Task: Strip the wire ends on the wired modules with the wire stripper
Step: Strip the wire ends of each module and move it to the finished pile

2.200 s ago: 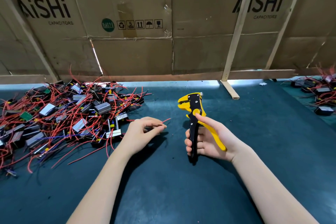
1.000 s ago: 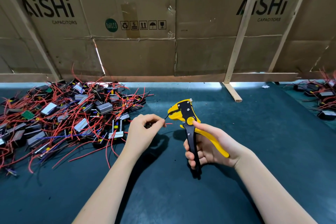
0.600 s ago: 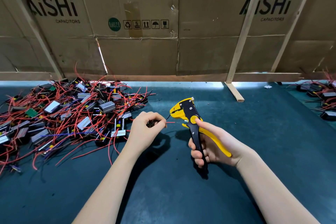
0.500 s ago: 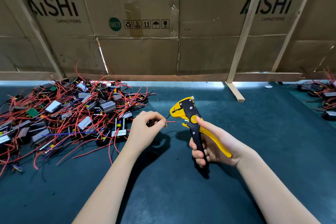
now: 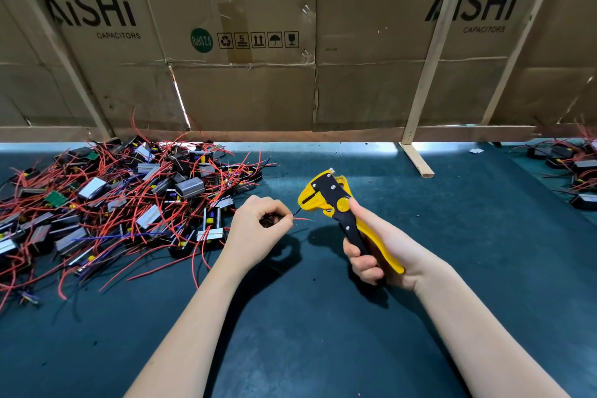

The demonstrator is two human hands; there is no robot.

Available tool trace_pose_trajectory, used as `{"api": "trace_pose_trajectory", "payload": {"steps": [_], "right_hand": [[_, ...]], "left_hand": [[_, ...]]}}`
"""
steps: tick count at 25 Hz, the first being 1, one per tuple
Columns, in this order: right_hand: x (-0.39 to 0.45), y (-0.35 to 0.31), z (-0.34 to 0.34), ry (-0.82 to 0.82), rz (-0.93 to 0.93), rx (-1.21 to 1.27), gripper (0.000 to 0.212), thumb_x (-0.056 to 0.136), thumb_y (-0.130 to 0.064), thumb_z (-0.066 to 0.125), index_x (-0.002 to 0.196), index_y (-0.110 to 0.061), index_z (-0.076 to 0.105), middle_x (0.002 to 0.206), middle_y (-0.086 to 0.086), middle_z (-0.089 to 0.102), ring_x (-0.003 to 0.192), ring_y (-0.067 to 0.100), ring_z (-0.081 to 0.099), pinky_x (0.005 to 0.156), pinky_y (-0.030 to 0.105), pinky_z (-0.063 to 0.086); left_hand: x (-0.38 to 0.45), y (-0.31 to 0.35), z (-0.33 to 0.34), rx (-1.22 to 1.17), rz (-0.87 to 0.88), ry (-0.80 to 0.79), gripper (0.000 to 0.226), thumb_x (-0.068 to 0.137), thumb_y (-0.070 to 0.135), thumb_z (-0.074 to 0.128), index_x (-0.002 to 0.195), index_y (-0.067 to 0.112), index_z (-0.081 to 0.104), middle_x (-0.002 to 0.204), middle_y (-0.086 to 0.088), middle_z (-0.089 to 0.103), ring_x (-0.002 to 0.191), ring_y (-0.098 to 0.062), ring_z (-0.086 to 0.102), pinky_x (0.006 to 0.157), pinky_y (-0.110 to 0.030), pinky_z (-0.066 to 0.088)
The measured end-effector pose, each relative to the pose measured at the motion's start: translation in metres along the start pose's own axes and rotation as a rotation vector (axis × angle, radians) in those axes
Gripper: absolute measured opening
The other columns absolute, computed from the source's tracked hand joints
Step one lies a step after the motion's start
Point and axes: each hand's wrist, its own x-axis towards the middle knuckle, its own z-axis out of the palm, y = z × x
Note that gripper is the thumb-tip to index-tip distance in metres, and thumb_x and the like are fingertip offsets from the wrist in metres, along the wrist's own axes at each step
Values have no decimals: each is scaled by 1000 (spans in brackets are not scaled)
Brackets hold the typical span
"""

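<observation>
Wire stripper [image 5: 336, 203] gripped in right hand [image 5: 381, 252]; left hand [image 5: 258, 226] pinching red wire [image 5: 302, 219] beside its nose, over bench [image 5: 323, 333]

Both bare forearms reaching in from the bottom, angled toward each other. Left hand [image 5: 258, 226] curled into a loose fist, thumb and forefinger pinched together at the tip. Right hand [image 5: 378, 249] wrapped tight, fingers curled under, thumb stretched up along the top, wrist tilted slightly left.
</observation>
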Motion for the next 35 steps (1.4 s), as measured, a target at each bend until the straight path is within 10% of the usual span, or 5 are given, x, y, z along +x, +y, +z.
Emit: {"api": "trace_pose_trajectory", "payload": {"steps": [10, 14, 20, 27, 35], "right_hand": [[-2, 2, -5, -174, -16, 71, 65, 79, -68, 59, 93, -5, 60, 86, 16, 60, 80, 34, 61, 82, 40, 53], [1, 4, -9, -113, 3, 226, 59, 79, -57, 68, 95, -1, 59, 88, 19, 60, 81, 36, 62, 83, 44, 52], [-6, 2, -17, -315, -184, 202, 58, 83, -59, 64, 96, -2, 58, 88, 19, 57, 81, 35, 58, 80, 42, 51], [-15, 7, -17, -750, -466, 101, 58, 89, -58, 53, 104, -2, 47, 86, 12, 54, 78, 29, 57, 82, 44, 45], [-5, -1, -12, -377, -295, 329, 54, 83, -53, 67, 96, -1, 58, 87, 19, 55, 80, 35, 55, 81, 44, 48]], "left_hand": [[-1, -1, -3, 135, 80, -43, 3, 84, 27, 74, 83, 27, 71, 83, 9, 64, 87, -6, 51, 79, -19, 35], [0, -14, -19, 541, 61, -304, 48, 77, 43, 76, 120, 29, 60, 112, 9, 56, 109, -13, 48, 98, -33, 38], [11, 8, -6, 462, -4, -205, 23, 78, 29, 76, 99, 27, 70, 90, 7, 64, 86, -13, 57, 82, -34, 47], [36, 82, 64, -442, 2, -442, 50, 89, -6, 56, 137, 0, 42, 129, -14, 55, 115, -18, 53, 101, -37, 45], [21, -3, -47, 587, -176, 403, 30, 80, 28, 75, 98, 11, 57, 102, -9, 58, 100, -33, 56, 79, -41, 45]]}}
